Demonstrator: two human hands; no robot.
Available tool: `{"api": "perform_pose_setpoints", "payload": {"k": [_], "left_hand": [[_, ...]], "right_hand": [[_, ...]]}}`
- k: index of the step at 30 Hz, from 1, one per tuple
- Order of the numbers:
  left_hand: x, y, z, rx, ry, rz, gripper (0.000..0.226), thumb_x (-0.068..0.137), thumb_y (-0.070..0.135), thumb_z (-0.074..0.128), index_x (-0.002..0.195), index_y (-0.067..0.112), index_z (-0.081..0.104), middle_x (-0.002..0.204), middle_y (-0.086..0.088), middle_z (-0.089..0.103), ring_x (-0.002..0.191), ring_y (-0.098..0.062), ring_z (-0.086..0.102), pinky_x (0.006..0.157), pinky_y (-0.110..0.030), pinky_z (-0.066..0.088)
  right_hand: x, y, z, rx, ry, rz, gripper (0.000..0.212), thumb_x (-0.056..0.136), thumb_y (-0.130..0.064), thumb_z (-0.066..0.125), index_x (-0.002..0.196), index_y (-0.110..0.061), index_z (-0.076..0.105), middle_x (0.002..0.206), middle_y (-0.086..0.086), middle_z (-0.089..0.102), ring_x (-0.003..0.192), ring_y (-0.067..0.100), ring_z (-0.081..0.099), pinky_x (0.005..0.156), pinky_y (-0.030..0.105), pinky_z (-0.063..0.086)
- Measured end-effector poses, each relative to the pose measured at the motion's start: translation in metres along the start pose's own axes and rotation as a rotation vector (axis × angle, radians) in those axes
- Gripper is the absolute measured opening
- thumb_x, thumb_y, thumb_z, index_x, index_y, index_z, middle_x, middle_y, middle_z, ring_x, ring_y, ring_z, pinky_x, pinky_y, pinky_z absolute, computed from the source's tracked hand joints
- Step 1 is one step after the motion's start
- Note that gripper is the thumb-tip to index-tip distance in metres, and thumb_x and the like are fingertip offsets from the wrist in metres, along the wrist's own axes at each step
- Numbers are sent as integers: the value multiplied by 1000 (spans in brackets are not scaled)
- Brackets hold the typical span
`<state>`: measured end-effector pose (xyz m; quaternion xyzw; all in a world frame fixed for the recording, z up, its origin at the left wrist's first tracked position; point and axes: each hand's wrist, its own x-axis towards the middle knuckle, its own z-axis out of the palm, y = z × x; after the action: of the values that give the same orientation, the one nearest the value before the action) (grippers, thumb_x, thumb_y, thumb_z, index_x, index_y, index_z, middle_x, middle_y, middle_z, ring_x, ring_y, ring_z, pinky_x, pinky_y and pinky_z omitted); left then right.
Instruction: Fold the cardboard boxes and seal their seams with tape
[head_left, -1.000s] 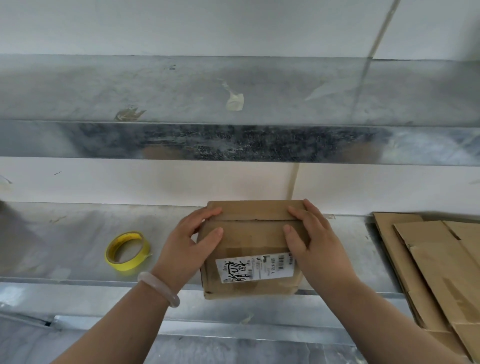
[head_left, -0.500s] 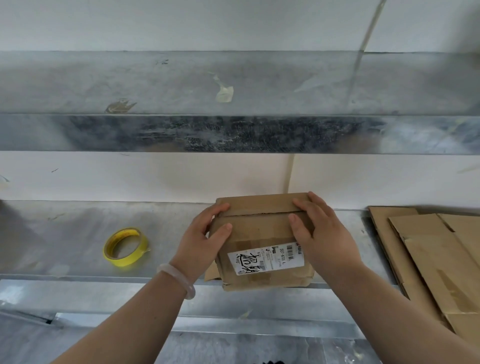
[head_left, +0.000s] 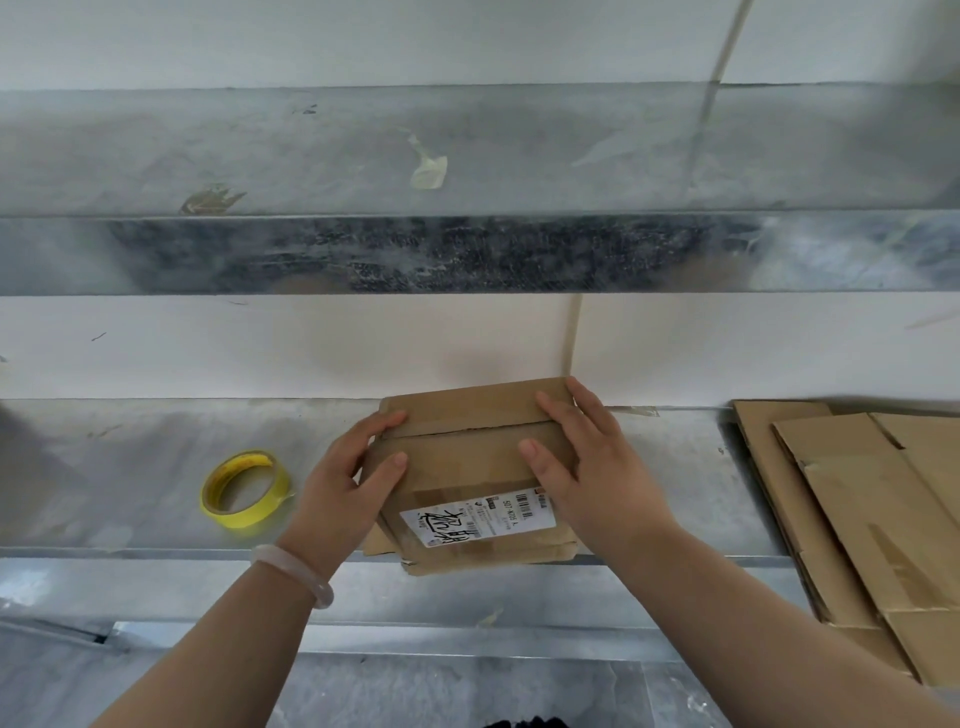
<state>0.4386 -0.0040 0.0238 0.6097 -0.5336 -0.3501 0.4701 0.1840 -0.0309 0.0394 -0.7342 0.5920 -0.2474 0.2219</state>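
Nearest the camera, both forearms reach forward, the left wrist wearing a pale bracelet (head_left: 293, 571). The left hand (head_left: 337, 483) and right hand (head_left: 587, 467) grip a small cardboard box (head_left: 467, 457) from opposite sides. The left fingers (head_left: 384, 421) curl over its left edge with the thumb pressed on the top face, and the right fingers (head_left: 558, 410) wrap its right edge with the thumb likewise on top. The box sits between the two sets of fingers on the metal worktop (head_left: 130, 457), its near end hanging slightly over the front edge. A white shipping label (head_left: 478, 519) lies on the box just behind the thumbs toward the camera. The seam where the top flaps meet runs straight across from the left fingertips to the right ones. Out beyond the left fingers, apart from the box, a yellow tape roll (head_left: 244, 491) lies flat. Well out from the right fingers a stack of flattened cardboard (head_left: 857, 509) rests on the worktop. Beyond the fingertips the wall rises to a metal shelf (head_left: 467, 249), where a scrap of tape (head_left: 428, 169) is stuck.
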Motion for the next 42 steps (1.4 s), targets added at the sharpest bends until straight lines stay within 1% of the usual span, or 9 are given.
{"api": "perform_pose_setpoints", "payload": {"k": [8, 12, 17, 24, 29, 33, 36, 39, 42], "left_hand": [[12, -1, -30, 58, 57, 44, 37, 93, 12, 59, 110, 45, 63, 121, 12, 58, 96, 10, 55, 73, -6, 44], [10, -12, -32, 215, 10, 42, 40, 87, 17, 67, 111, 47, 60, 124, 7, 57, 103, -2, 56, 89, -32, 49], [-1, -28, -11, 165, 2, 29, 44, 87, 16, 69, 114, 49, 57, 127, 7, 56, 109, -10, 56, 95, -37, 49], [-1, -21, 29, 213, -104, 120, 44, 81, 38, 73, 116, 56, 53, 133, 22, 44, 114, 24, 38, 87, 6, 29], [3, -15, 37, 142, -73, 78, 42, 77, 38, 77, 108, 57, 57, 126, 39, 39, 118, 5, 48, 93, -5, 37], [5, -17, 37, 159, -83, 83, 41, 76, 41, 77, 109, 57, 58, 127, 37, 41, 119, -1, 51, 99, -23, 45], [8, -16, 29, 109, -203, 77, 45, 71, 59, 73, 112, 64, 54, 133, 35, 40, 122, 4, 48, 91, -12, 46], [9, -37, 4, -17, -358, 19, 57, 75, 63, 67, 127, 61, 45, 139, 23, 45, 129, 1, 44, 97, -22, 45], [12, -85, -48, 370, 13, -100, 63, 86, 48, 64, 142, 34, 39, 140, 8, 46, 130, -11, 41, 107, -33, 34]], "right_hand": [[3, -16, 10, 67, -153, -51, 99, 60, -95, 37, 146, -56, 6, 146, -45, -21, 122, -9, 19, 100, 21, 32], [-10, -7, 32, 91, -277, 0, 86, 79, -77, 48, 151, -50, 9, 151, -37, -21, 140, 5, 27, 110, 33, 38], [-15, 5, 29, 3, -231, -14, 85, 74, -83, 35, 148, -54, 6, 149, -39, -24, 140, 6, 26, 106, 32, 41], [-22, 33, 6, -72, -82, 25, 74, 83, -75, 22, 151, -44, 24, 155, -35, -7, 148, 4, 13, 117, 37, 30], [-16, 28, -4, -332, -45, -95, 69, 96, -61, 11, 151, -24, 34, 159, -14, 21, 148, 2, 0, 122, 28, -1], [-15, 8, 4, -534, -57, -290, 60, 98, -46, 26, 143, -15, 49, 149, 0, 46, 141, 19, 38, 118, 44, 27], [-15, 8, 5, -579, -88, -284, 61, 98, -47, 23, 144, -16, 48, 151, 0, 43, 141, 17, 39, 117, 43, 29], [-14, 11, 3, -623, -103, -288, 63, 98, -50, 20, 147, -18, 43, 154, -3, 37, 143, 15, 34, 120, 38, 23], [-14, 10, 5, -613, -102, -288, 62, 97, -48, 25, 144, -15, 48, 150, 0, 43, 139, 18, 40, 114, 39, 22]]}}
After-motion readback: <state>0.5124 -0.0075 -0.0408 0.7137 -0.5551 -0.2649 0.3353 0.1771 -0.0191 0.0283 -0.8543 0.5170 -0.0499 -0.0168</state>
